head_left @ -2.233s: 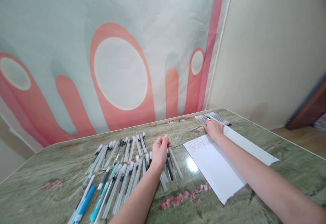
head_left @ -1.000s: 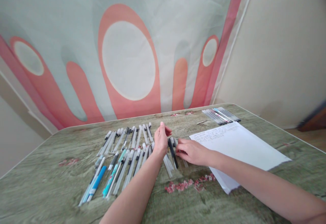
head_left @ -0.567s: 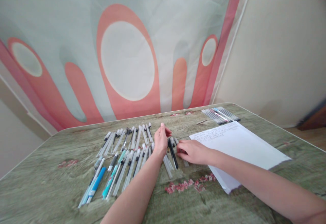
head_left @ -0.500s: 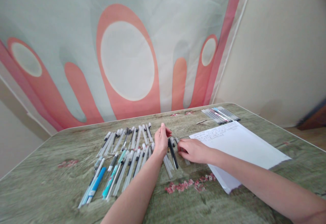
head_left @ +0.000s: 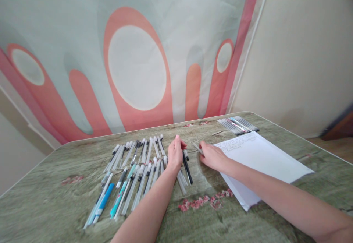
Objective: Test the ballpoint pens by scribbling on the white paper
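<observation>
My right hand (head_left: 211,154) is closed on a slim greyish pen (head_left: 197,148) just above the table, by the paper's left edge. My left hand (head_left: 175,154) rests on its side to the left of it, thumb up and fingers loosely curved, with nothing visible in it. Beside its palm lie a black pen (head_left: 187,167) and clear pens (head_left: 181,181), partly hidden by the hand. Left of my forearm, many pens lie in two rows: clear capped pens (head_left: 128,154) at the back, and a teal pen (head_left: 120,199) and a blue pen (head_left: 104,201) in front.
A sheet of white paper (head_left: 267,162) with handwriting along its top lies under my right forearm. Behind it, several pens (head_left: 238,124) lie side by side. The wood-patterned table (head_left: 55,199) ends at a wall with a printed hanging (head_left: 182,51).
My right hand has lifted a pen from beside the black pen and moved slightly right and away from me. My left hand has stayed almost in place.
</observation>
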`<state>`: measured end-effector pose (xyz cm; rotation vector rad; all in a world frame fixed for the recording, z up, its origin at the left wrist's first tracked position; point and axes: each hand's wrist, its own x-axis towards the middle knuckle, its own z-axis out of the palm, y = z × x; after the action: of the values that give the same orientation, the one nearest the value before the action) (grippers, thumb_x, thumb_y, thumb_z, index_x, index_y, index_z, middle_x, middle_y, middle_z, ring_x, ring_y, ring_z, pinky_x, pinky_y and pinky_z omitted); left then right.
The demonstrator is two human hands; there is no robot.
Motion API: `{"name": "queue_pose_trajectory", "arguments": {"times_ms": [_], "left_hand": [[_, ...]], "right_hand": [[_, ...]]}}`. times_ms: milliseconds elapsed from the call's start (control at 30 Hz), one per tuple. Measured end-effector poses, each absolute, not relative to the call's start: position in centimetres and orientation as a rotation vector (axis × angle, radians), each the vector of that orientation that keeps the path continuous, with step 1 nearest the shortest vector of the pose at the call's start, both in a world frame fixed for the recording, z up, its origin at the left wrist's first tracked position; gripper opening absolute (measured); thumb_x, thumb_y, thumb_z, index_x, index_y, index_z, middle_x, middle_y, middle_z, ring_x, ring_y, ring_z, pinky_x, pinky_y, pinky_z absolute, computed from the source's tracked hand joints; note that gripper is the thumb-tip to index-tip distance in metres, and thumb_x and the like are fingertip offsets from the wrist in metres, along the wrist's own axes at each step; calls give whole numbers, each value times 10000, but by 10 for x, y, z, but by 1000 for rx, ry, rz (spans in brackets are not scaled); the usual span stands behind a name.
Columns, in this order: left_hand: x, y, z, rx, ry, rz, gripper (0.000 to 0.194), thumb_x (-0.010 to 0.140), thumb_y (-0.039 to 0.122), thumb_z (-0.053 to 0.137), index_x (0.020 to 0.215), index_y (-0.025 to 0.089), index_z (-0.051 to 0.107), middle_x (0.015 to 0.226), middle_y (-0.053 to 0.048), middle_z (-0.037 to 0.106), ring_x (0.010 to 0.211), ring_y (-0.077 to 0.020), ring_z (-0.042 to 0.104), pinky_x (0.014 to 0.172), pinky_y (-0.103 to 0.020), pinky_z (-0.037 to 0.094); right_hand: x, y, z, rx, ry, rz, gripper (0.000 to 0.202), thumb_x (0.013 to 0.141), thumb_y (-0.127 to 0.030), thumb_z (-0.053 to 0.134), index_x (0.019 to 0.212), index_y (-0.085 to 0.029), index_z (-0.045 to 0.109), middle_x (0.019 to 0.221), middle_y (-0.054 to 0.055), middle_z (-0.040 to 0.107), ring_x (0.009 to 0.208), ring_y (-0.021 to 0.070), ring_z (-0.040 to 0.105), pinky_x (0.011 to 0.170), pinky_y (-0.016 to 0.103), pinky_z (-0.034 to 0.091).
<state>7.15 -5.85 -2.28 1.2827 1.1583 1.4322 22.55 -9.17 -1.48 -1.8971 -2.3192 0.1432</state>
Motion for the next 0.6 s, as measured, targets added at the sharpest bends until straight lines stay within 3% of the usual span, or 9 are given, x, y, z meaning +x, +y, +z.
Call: {"name": "queue_pose_trajectory", "arguments": {"times_ms": [433, 600], "left_hand": [[70, -55, -26, 1273, 1105, 1460, 422, 749, 547, 445, 595, 159, 512, 578, -5, 513, 556, -108, 479, 586, -228, 403], [72, -55, -25, 1200, 1071, 1448, 363, 691, 496, 560, 772, 143, 554, 698, -14, 563, 586, -88, 503, 604, -221, 416]], "right_hand": [[233, -77, -26, -1702, -2043, 294, 283, 686, -170, 509, 966, -179, 464, 667, -6, 588, 627, 139, 555, 569, 222, 329], [224, -84, -19, -1387, -1906, 419, 242, 709, -190, 477, 946, -193, 432, 692, -32, 557, 532, 98, 507, 550, 214, 374]]}}
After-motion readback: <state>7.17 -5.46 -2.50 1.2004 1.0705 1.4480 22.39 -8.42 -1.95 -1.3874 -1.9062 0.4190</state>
